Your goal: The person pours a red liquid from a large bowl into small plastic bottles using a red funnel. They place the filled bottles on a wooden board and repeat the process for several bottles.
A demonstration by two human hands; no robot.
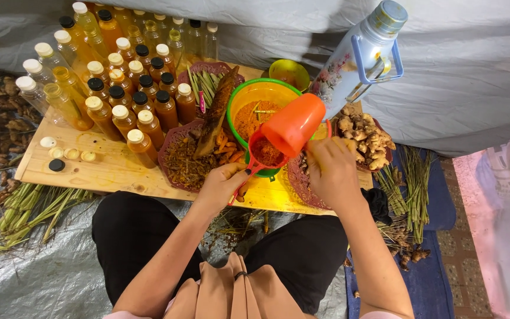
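— What are the fingers doing here?

— The left hand [222, 184] has its fingers curled shut around the thin handle of a small red plastic strainer [265, 152], held level above the yellow-topped wooden board [113, 168]. The right hand [329, 168] grips the base of an orange plastic cup [293, 125], fingers wrapped tight, the cup tipped mouth-down into the strainer.

— How would those two pieces handle?

— Both look light and stiff. The strainer's handle is narrow, so a closed fist near its end seems the steadiest hold; wet pulp could make it slippery. The cup is smooth plastic and best taken around its body.

— And what is in the containers?

— Reddish-orange pulp sits in the strainer. Just behind it, a green-rimmed yellow plastic bowl [244, 97] holds orange grated mash. Dark scalloped trays [175, 139] carry shredded roots and a long brown root; another holds pale ginger pieces [366, 134]. Rows of capped plastic bottles [116, 88] filled with amber and brown liquid stand at the left rear, loose caps [66, 155] beside them. A tall clear water bottle with a blue handle [364, 53] leans at the right.
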